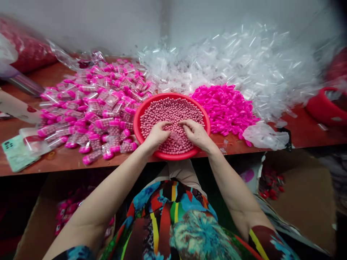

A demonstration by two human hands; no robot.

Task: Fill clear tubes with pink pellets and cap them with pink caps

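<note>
A round red basin [137, 134] full of small pink beads [170, 108] stands at the table's front edge. My left hand [159, 134] is in its left half, fingers curled, tips among the beads. Facing it from the right, my right hand [194, 133] has its thumb and fingers bent together over the beads. Between the hands is a blurred, see-through pinkish patch; whether it is a clear container, I cannot make out. To the left lies a heap of clear bottles with pink caps [103, 108], filled with beads. Loose bright pink caps [225, 108] are piled right of the basin.
Empty clear plastic containers [244, 68] form a large heap at the back right. A phone [18, 153] lies at the left edge. A white plastic bag [267, 135] and another red basin [326, 108] are on the right. Cardboard boxes [300, 198] stand below the table.
</note>
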